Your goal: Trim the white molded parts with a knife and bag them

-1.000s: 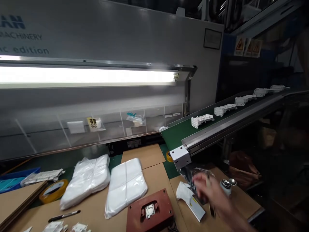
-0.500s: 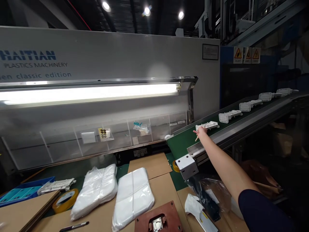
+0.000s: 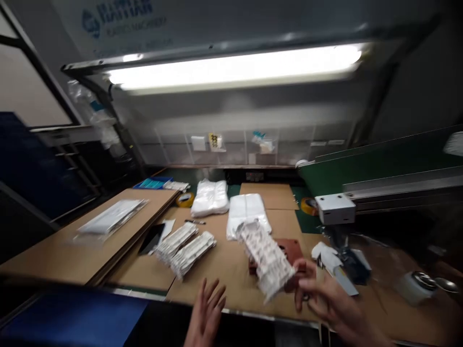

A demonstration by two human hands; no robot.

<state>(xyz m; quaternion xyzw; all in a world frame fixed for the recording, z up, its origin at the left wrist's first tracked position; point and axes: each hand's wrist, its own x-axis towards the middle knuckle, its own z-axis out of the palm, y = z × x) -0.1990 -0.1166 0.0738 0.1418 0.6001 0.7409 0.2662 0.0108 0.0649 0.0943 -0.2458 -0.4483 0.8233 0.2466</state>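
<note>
My right hand point(image 3: 323, 294) grips one end of a white moulded plastic part point(image 3: 265, 258), blurred by motion. The part is tilted in the air over the front of the cardboard-covered table. A thin pale stick-like thing shows along the same hand's fingers, too smeared to name. My left hand point(image 3: 208, 313) is at the table's front edge, fingers spread, holding nothing. Two similar white plastic parts point(image 3: 193, 253) lie side by side beyond it to the left. Behind the raised part sits a reddish-brown fixture block point(image 3: 291, 248), partly covered by it.
White plastic-bag bundles point(image 3: 210, 197) and rolls of yellow tape point(image 3: 185, 199) lie farther back. At left are a cardboard stack point(image 3: 119, 212) and a black pen point(image 3: 195, 221). The green conveyor point(image 3: 379, 161) slopes down from the right, its white end bracket point(image 3: 335, 208) jutting over the table.
My right hand has come off the conveyor and back over the table with a white plastic part. The view has swung left and down, and my left hand has come into sight.
</note>
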